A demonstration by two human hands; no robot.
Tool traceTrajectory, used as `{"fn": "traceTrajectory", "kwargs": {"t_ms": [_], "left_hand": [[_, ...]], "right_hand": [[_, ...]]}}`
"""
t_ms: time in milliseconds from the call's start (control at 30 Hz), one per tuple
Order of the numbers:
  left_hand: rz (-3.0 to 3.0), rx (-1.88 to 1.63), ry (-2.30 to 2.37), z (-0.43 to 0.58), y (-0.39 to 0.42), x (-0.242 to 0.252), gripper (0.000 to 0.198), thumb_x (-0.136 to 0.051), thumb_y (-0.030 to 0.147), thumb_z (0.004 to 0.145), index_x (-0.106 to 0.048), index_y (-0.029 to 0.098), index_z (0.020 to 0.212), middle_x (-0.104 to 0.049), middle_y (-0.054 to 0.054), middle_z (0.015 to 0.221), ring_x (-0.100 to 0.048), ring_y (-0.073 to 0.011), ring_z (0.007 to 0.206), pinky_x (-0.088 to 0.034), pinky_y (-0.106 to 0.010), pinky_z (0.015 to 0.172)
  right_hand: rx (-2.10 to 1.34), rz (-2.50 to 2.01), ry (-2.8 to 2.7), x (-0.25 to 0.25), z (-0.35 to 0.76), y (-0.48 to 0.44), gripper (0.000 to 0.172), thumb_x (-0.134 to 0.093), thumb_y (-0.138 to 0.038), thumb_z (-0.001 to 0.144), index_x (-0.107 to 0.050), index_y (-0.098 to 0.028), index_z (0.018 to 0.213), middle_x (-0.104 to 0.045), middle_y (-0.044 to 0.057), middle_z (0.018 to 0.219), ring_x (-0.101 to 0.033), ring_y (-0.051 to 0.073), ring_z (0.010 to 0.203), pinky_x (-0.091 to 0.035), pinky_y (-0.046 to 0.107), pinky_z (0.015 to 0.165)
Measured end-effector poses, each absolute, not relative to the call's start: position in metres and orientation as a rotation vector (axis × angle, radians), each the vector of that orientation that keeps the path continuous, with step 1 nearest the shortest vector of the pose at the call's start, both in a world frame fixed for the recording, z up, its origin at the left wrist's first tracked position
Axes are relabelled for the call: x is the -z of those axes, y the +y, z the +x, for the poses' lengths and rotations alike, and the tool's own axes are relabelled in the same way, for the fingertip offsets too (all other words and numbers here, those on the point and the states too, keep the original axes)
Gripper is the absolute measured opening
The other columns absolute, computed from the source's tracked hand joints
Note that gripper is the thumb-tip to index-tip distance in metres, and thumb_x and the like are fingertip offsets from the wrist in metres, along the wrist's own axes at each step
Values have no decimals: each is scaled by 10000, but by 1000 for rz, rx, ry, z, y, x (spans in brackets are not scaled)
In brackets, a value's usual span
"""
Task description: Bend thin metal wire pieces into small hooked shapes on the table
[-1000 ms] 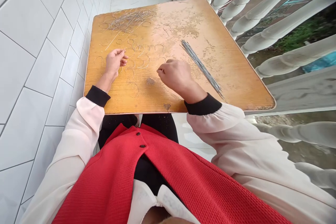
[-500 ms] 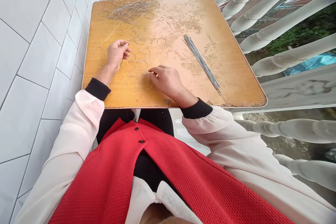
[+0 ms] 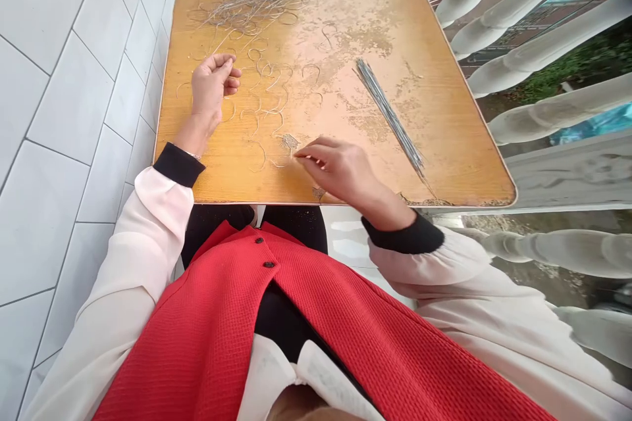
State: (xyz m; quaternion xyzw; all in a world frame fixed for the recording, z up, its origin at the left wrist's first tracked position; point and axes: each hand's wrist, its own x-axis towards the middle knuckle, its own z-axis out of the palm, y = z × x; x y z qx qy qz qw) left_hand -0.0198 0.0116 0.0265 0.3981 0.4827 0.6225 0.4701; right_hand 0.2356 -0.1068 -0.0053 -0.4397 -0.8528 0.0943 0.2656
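My left hand (image 3: 211,87) hovers over the left side of the wooden table, its thumb and index finger pinched together and the other fingers curled. Whatever may be in that pinch is too small to make out. Near the front edge, my right hand (image 3: 340,168) has thumb and forefinger closed together; its fingertips are slightly blurred, and a thin wire may be between them. Several thin curved wire pieces (image 3: 275,120) lie scattered between the hands. Right of them rests a bundle of straight grey wires (image 3: 390,120), slanting toward the front edge.
A tangled heap of bent wires (image 3: 257,5) covers the far left of the worn tabletop (image 3: 454,164). White wall tiles (image 3: 64,112) run along the left. A white balustrade (image 3: 533,46) stands close on the right.
My right hand has moved right and slightly toward me, away from the curved wires. My left hand has shifted slightly up and left. The view has tilted a little.
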Motion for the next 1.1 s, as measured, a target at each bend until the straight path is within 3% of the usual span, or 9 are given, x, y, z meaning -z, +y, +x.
{"fn": "traceTrajectory", "kwargs": {"t_ms": [167,333,433,533,667,733,833,967,1100], "left_hand": [[1043,-1566,1228,-52,28,-44,212,-583,143,927,-604,290,775,-679,44,709,-561,-107,621,-520,-324,700],[1195,-1499,1344,-89,49,-35,118,-619,225,894,-604,324,831,-714,46,772,-626,-138,714,-554,-388,780],[1342,-1409,1355,-90,41,-23,62,-633,283,938,-601,314,897,-723,56,821,-635,-129,700,-555,-376,745],[1470,-1281,1348,-73,10,-19,71,-600,174,925,-633,233,907,-723,45,760,-583,-86,587,-521,-319,604],[2004,-920,1189,-42,-44,-17,86,-724,305,876,-714,253,943,-740,5,887,-665,-126,774,-536,-306,708],[2277,-663,1094,-30,-63,-13,192,-649,353,946,-728,220,1059,-736,-43,1026,-678,-162,905,-537,-330,804],[2568,-423,947,-17,-77,-4,200,-637,353,958,-739,204,1044,-708,-74,1051,-641,-228,1021,-510,-393,892],[2714,-345,871,-9,-80,5,148,-605,249,964,-744,199,956,-685,-82,1009,-616,-236,1013,-494,-398,879],[2772,-361,868,-9,-82,9,228,-534,220,1000,-728,194,882,-686,-72,973,-612,-209,960,-496,-365,842]], "right_hand": [[-193,-1358,-2148,-52,268,-67,123,-664,-224,894,-761,-246,823,-782,92,866,-694,220,727,-525,376,665],[-185,-1560,-2087,-79,282,-20,239,-601,-244,938,-729,-387,796,-768,23,868,-734,262,908,-553,456,831],[-349,-1692,-2022,-66,277,-12,189,-607,-301,930,-752,-364,826,-731,27,806,-728,261,826,-554,452,729],[-511,-1599,-2087,-47,269,-26,171,-627,-393,945,-755,-415,834,-712,21,727,-676,241,708,-542,437,634],[-586,-1325,-2299,-24,258,-64,214,-566,-274,962,-772,-300,911,-747,67,872,-663,223,729,-535,415,689],[-656,-1143,-2406,-14,255,-80,234,-555,-256,963,-785,-239,1003,-738,91,899,-662,211,731,-528,378,679],[-598,-994,-2499,2,251,-93,290,-523,-269,997,-785,-198,1097,-717,113,953,-672,228,820,-526,358,724],[-458,-918,-2525,15,247,-96,302,-486,-279,1030,-779,-213,1063,-696,101,954,-653,215,815,-506,328,711],[-391,-893,-2533,19,245,-96,328,-451,-285,1050,-764,-213,983,-678,95,924,-627,198,765,-491,312,686]]}}
